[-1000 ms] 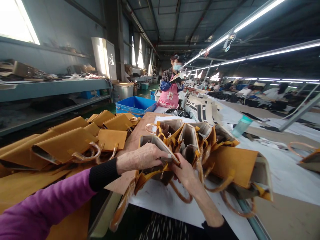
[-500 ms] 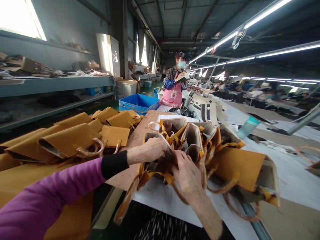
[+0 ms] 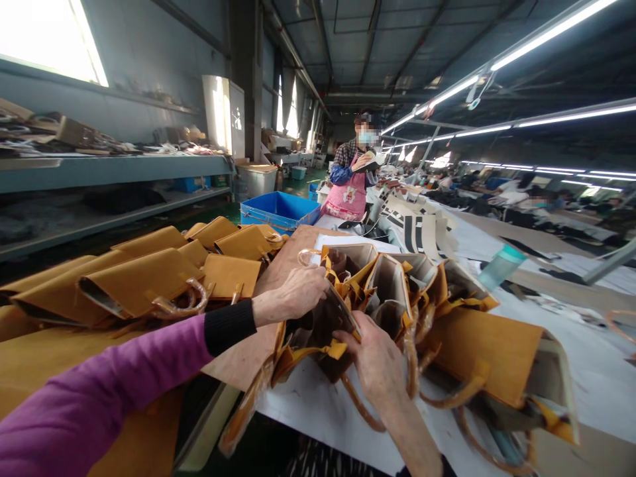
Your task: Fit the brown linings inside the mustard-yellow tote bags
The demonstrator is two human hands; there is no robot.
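We are gripping the nearest mustard-yellow felt handbag (image 3: 318,334), left hand (image 3: 298,291) closed on its rim, right hand (image 3: 375,361) pinching its front edge. It is hanging over the near edge of the white counter (image 3: 318,404), so a loosening grip could be dropping it.

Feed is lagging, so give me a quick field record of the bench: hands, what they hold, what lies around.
left hand: gripping the near bag's mouth, far side
right hand: gripping the same bag's rim, near side
bag: tan, mouth open, at the table's front edge, handle hanging over the edge
row of bags: open, packed together behind it
flat bags: piled at left
crate: blue, beyond the pile
bottle: teal, at right
co-worker: standing far back, pink apron
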